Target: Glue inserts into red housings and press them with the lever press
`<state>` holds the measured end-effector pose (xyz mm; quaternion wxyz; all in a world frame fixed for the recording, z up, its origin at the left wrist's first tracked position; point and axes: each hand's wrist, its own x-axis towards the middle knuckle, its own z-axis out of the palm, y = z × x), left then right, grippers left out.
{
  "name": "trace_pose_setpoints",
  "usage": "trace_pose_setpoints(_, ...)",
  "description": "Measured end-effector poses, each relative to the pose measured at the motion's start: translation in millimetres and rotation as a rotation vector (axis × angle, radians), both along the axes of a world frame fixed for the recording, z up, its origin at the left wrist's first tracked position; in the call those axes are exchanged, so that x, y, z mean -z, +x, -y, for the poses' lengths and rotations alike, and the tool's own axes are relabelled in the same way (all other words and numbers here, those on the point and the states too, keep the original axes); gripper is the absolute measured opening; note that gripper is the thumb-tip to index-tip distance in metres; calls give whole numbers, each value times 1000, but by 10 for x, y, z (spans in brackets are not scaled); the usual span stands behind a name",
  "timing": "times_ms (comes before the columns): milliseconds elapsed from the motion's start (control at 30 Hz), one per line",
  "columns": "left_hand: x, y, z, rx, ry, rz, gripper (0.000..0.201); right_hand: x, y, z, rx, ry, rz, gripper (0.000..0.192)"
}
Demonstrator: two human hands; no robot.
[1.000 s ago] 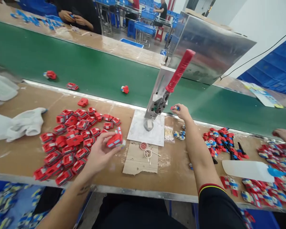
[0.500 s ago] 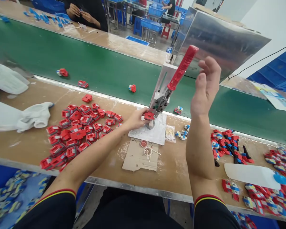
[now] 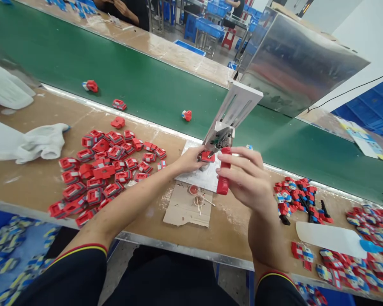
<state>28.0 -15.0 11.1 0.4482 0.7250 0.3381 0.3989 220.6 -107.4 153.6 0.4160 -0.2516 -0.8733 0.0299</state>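
My left hand [image 3: 191,160] pinches a red plastic part [image 3: 208,157] under the head of a metal toggle press [image 3: 225,132]. The press stands on a pale base plate [image 3: 187,175]. My right hand [image 3: 247,180] has its fingers closed round the press's red lever handle [image 3: 223,180], which points down towards me. A piece of cardboard [image 3: 175,208] in front of the plate bears small round pots [image 3: 194,190] and cotton swabs [image 3: 208,201].
Red parts [image 3: 104,171] lie heaped on the left of the bench, near a white glove [image 3: 46,142]. Red and blue pieces [image 3: 295,193] and a white bottle [image 3: 330,238] lie right. Behind runs a green belt [image 3: 140,80]; a co-worker's hand [image 3: 127,12] shows beyond it.
My right hand has moved down from beside the raised lever, taken its red handle and swung it down towards me. My left hand still holds the red part at the press.
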Motion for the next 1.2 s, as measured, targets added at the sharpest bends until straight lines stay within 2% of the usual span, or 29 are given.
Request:
trace_pose_setpoints(33,5,-4,2,3,1,5,34,101,27,66,42,-29,-6,40)
trace_pose_setpoints(100,15,-4,3,7,3,6,34,291,38,173,125,-125,-172,36)
trace_pose_setpoints(167,23,0,4,5,4,0,35,432,-16,253,150,-328,-456,21)
trace_pose_setpoints(200,25,3,7,4,3,-1,34,472,-62,285,123,-477,-580,22)
trace_pose_setpoints(300,23,8,28,-6,7,7,35,450,-216,346,-22,-946,-726,52)
trace_pose_setpoints(333,21,9,38,-13,11,8,35,401,-255,355,-51,-1047,-723,57)
trace_pose_setpoints(400,21,12,54,-30,20,-1,37,277,-300,359,-59,-1126,-734,59)
trace_pose_setpoints(533,29,19,65,-59,35,-40,40,124,-307,352,-13,-1118,-746,60)
trace_pose_setpoints(867,36,20,83,-55,63,-60,37,297,-335,327,-6,-1072,-684,58)
trace_pose_setpoints(1000,78,5,72,-50,90,-87,36,518,-315,292,71,-996,-578,54)
trace_pose_setpoints(1133,88,0,81,-39,100,-140,40,862,-313,119,300,-787,-371,54)
trace_pose_setpoints(1200,77,9,104,-40,108,-177,42,960,-311,18,361,-712,-312,55)
